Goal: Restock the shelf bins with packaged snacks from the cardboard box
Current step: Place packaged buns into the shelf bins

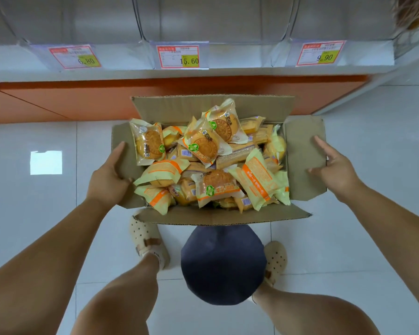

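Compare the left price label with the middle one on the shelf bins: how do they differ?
The left price label reads 6.80; the middle price label reads 15.60. The left price label sits tilted in the picture, while the middle price label sits nearly level. Both have a red border and a yellow-green patch behind the price.
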The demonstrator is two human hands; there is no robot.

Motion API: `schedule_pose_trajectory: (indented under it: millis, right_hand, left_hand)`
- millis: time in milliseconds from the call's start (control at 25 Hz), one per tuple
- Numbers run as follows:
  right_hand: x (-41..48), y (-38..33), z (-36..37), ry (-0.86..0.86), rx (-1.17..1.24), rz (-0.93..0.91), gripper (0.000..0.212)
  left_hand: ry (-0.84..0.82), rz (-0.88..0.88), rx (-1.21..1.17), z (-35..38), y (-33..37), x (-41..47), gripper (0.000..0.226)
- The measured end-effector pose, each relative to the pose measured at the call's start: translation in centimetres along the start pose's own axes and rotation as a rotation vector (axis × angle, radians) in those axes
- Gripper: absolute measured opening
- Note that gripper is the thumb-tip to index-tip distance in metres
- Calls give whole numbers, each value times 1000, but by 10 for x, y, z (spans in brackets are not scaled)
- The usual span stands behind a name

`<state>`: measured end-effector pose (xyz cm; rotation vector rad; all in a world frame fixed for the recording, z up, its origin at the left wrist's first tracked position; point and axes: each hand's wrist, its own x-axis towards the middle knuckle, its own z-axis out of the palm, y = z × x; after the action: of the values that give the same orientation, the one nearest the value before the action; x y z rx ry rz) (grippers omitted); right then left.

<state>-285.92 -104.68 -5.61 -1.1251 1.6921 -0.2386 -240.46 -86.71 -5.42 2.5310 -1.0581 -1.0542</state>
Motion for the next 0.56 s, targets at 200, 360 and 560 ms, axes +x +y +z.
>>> schedule_pose_trajectory:
  millis: [200,360,560]
  right_hand:
    - [-8,-19,11,42,-211,-36,72]
    - [-30,-69,47,211,-493,-412,51]
    - [-26,-87,108,-40,-532,-527,47]
  left_hand:
    - [-9,12,-5,-3,10,3,90]
    - [329,308,99,-12,54,6,76]
    - [15,511,81,15,98,15,70]
